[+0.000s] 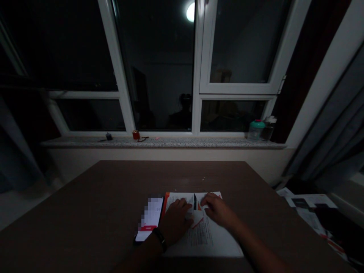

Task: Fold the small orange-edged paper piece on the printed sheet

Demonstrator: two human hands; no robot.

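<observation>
A printed sheet or booklet (224, 242), white with orange at its left edge, lies on the table under both hands. My left hand (178, 220), with a dark band at the wrist, rests on its left part, thumb apart from the fingers. On its upper right side, my right hand (217, 208) has bent fingers whose tips are near the paper, with a gap beside the thumb. Between the hands is a small dark and orange patch (197, 203); whether it is print or a loose piece, I cannot tell. A lit phone (150, 218) lies left of my left hand.
The brown table (113, 197) reaches to the wall below the window. On the stone sill (176, 142) stand a red can (135, 135), a small dark bottle (109, 136) and a teal-lidded container (256, 130). Papers (309, 201) lie in the dim area at right.
</observation>
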